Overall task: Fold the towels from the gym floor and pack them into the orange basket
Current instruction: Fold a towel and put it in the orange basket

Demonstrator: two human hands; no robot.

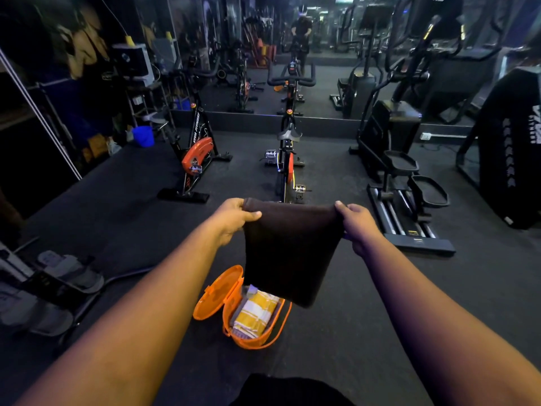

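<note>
Dark gym floor. Dark towel hanging above orange basket, upper corners pinched by left hand and right hand. Likely soft, light, limp; grip edges.

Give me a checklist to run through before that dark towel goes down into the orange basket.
1. Left hand pinches a top corner of the dark towel: ok.
2. Right hand pinches the other top corner: ok.
3. Towel folded small enough to fit: cannot tell; it hangs as a flat panel.
4. Lid of the orange basket swung open: ok.
5. Room left beside the yellow striped towel: cannot tell.
6. Towel's lower edge hangs over the basket: ok.
</note>
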